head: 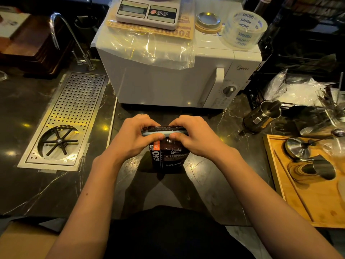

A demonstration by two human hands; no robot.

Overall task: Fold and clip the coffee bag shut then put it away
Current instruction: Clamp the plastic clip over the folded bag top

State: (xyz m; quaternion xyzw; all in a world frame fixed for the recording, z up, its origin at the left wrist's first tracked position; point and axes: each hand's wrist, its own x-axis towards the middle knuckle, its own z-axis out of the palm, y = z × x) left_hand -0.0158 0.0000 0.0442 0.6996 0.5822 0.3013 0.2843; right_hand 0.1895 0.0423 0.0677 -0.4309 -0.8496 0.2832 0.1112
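Note:
A dark coffee bag (169, 157) with white lettering stands upright on the black marble counter, just in front of me. Its top is folded over, and a long pale blue clip (164, 133) lies across the fold. My left hand (133, 138) pinches the clip's left end and the bag top. My right hand (194, 138) pinches the right end the same way. Both thumbs press on the clip's near side, and my fingers hide the bag's back edge.
A white microwave (168, 77) stands right behind the bag, carrying a scale (147, 11), a tape roll (243, 28) and a jar lid (208, 20). A perforated drain tray (65, 120) with a tap (71, 38) lies left. A steel pitcher (261, 116) and a wooden tray (302, 193) with tools sit right.

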